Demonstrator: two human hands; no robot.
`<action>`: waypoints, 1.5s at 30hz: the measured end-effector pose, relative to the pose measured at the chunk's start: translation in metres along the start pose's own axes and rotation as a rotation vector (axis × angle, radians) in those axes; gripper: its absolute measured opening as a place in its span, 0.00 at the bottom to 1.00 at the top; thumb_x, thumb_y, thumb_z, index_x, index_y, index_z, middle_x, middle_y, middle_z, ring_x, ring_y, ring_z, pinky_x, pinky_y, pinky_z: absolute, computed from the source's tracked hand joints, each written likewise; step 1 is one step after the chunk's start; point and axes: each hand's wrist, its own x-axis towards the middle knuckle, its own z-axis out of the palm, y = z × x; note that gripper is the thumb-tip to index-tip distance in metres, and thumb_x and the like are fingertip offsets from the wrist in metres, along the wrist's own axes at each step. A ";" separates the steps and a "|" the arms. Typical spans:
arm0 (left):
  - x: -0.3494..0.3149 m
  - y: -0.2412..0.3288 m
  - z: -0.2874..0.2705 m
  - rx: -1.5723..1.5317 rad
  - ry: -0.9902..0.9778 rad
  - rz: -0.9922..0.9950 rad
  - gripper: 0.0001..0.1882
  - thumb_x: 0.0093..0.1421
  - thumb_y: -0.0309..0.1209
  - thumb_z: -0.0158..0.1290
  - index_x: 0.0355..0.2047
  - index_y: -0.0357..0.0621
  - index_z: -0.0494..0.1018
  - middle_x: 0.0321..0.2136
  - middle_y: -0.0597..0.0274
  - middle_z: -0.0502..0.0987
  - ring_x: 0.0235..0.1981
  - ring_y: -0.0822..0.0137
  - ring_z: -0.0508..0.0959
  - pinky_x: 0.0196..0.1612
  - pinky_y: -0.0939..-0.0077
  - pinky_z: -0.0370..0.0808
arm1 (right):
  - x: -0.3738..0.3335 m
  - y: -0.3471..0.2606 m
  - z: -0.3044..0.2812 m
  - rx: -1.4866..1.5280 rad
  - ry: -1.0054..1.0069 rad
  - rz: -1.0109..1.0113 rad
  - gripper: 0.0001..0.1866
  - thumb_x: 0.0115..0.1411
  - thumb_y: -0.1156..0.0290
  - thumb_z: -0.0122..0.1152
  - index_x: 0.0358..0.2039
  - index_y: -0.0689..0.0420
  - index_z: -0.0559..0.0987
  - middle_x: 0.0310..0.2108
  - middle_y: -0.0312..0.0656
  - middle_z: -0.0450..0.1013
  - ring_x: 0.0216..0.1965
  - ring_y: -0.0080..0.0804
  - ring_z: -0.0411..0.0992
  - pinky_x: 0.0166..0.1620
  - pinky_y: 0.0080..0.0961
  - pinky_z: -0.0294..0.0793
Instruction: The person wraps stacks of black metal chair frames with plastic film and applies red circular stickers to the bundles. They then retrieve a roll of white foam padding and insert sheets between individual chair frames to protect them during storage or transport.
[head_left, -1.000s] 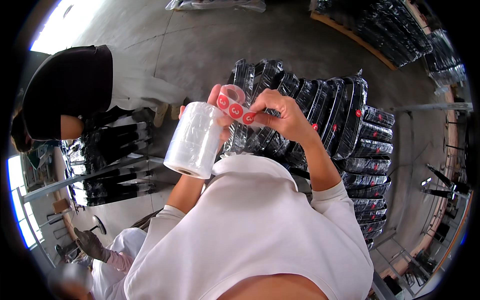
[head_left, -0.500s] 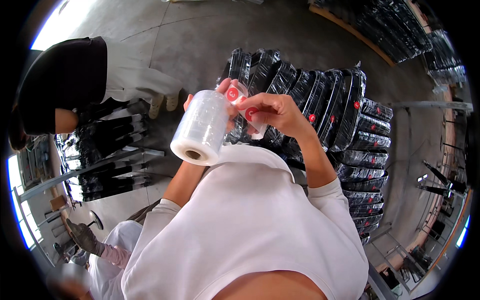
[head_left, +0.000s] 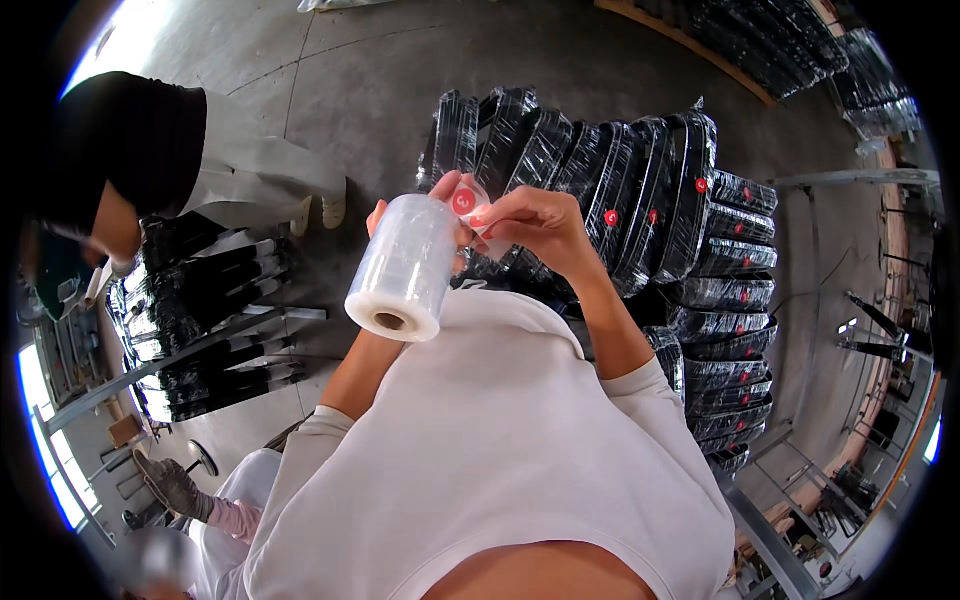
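Left hand [head_left: 447, 186]: raised from the near side and mostly hidden by the film roll [head_left: 400, 260]; the thumb is seen at the roll's left edge, the fingertips at its right.
Left fingers: clamped on the film roll; whether the strip is also gripped cannot be told.
Right hand [head_left: 545, 222]: brought in from the right, its forearm slanted toward the far left, the back of the hand turned up.
Right fingers: thumb and forefinger are pinched together on the sticker strip [head_left: 463, 200].
Film roll: held tilted, its cored end turned to the near side.
Sticker strip: red round stickers on pale backing, held between the hands, just beside the roll's far right edge.
Near edge: bounded by the white shirt [head_left: 490, 430].
Right and far edges: lined by black wrapped bundles [head_left: 610, 200], many marked with red dots; the nearest are partly covered by the right hand.
Left edge: taken up by a co-worker in a black top [head_left: 140, 150] and a wrapped stack [head_left: 200, 310].
Room: grey floor [head_left: 380, 80] is seen beyond the bundles and between them and the co-worker.
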 end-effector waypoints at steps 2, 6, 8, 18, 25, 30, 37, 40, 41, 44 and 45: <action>0.000 0.000 -0.002 -0.011 0.034 0.024 0.38 0.53 0.49 0.48 0.59 0.47 0.48 0.55 0.57 0.55 0.39 0.52 0.69 0.36 0.54 0.75 | -0.004 -0.002 0.000 0.054 0.035 0.008 0.05 0.50 0.83 0.57 0.28 0.60 0.77 0.24 0.39 0.75 0.27 0.25 0.74 0.32 0.16 0.74; 0.000 -0.001 -0.002 -0.009 0.044 0.039 0.39 0.52 0.49 0.49 0.59 0.47 0.49 0.52 0.55 0.58 0.37 0.53 0.70 0.36 0.57 0.75 | -0.012 0.000 -0.012 0.115 0.027 0.082 0.02 0.51 0.79 0.57 0.27 0.61 0.75 0.30 0.38 0.73 0.33 0.26 0.73 0.38 0.20 0.72; 0.001 -0.001 -0.001 0.039 0.071 0.064 0.39 0.51 0.51 0.49 0.58 0.45 0.51 0.44 0.46 0.65 0.31 0.52 0.73 0.30 0.62 0.77 | -0.010 0.006 -0.017 0.010 0.124 -0.147 0.01 0.50 0.79 0.57 0.25 0.61 0.74 0.34 0.39 0.71 0.37 0.26 0.70 0.40 0.22 0.71; -0.005 0.016 -0.019 -0.132 -0.073 -0.018 0.38 0.50 0.46 0.53 0.59 0.59 0.49 0.45 0.37 0.62 0.35 0.48 0.71 0.38 0.58 0.74 | -0.028 0.088 -0.131 -0.559 0.389 0.313 0.09 0.46 0.79 0.50 0.30 0.60 0.73 0.18 0.34 0.69 0.17 0.17 0.62 0.23 0.14 0.61; -0.006 0.015 -0.016 -0.107 -0.093 -0.050 0.36 0.53 0.46 0.50 0.59 0.57 0.48 0.49 0.45 0.57 0.37 0.48 0.69 0.40 0.55 0.72 | -0.022 0.137 -0.125 -1.230 0.346 0.251 0.12 0.44 0.76 0.59 0.29 0.57 0.67 0.23 0.43 0.69 0.31 0.42 0.70 0.31 0.34 0.68; -0.011 0.013 -0.014 -0.161 -0.086 -0.050 0.35 0.53 0.46 0.50 0.59 0.59 0.50 0.45 0.42 0.61 0.37 0.44 0.70 0.40 0.56 0.73 | -0.022 0.119 -0.106 -1.616 0.477 0.012 0.12 0.43 0.70 0.62 0.28 0.56 0.70 0.28 0.44 0.68 0.38 0.41 0.66 0.36 0.32 0.69; -0.011 0.009 -0.013 -0.215 -0.032 -0.021 0.35 0.53 0.46 0.50 0.59 0.55 0.51 0.43 0.39 0.63 0.40 0.48 0.68 0.39 0.57 0.73 | 0.021 0.017 -0.023 -0.176 -0.089 -0.061 0.14 0.53 0.73 0.56 0.41 0.59 0.72 0.36 0.36 0.72 0.39 0.24 0.70 0.44 0.20 0.68; -0.013 0.009 -0.011 -0.209 -0.037 -0.028 0.35 0.53 0.45 0.50 0.59 0.53 0.50 0.46 0.41 0.61 0.42 0.49 0.67 0.39 0.55 0.73 | 0.027 0.006 -0.016 -0.061 -0.216 0.143 0.15 0.51 0.75 0.59 0.41 0.59 0.72 0.33 0.36 0.73 0.37 0.20 0.70 0.43 0.19 0.69; -0.012 0.007 -0.011 -0.218 -0.040 -0.016 0.35 0.53 0.45 0.50 0.59 0.52 0.50 0.47 0.41 0.60 0.42 0.48 0.67 0.38 0.55 0.73 | 0.027 0.005 -0.014 -0.045 -0.220 0.151 0.14 0.51 0.76 0.58 0.40 0.59 0.72 0.33 0.36 0.73 0.36 0.20 0.70 0.43 0.18 0.69; -0.011 0.002 -0.006 -0.184 0.004 -0.002 0.36 0.52 0.45 0.50 0.58 0.50 0.50 0.47 0.42 0.59 0.40 0.49 0.68 0.36 0.54 0.74 | 0.027 0.005 -0.008 -0.021 -0.223 0.154 0.11 0.51 0.79 0.57 0.37 0.60 0.74 0.33 0.37 0.73 0.36 0.21 0.71 0.43 0.18 0.69; -0.011 0.002 -0.005 -0.163 0.028 -0.001 0.37 0.52 0.46 0.50 0.58 0.49 0.50 0.47 0.43 0.59 0.40 0.49 0.68 0.36 0.55 0.75 | 0.027 0.005 -0.006 -0.031 -0.215 0.140 0.10 0.51 0.81 0.56 0.35 0.61 0.74 0.33 0.38 0.73 0.36 0.21 0.71 0.43 0.17 0.69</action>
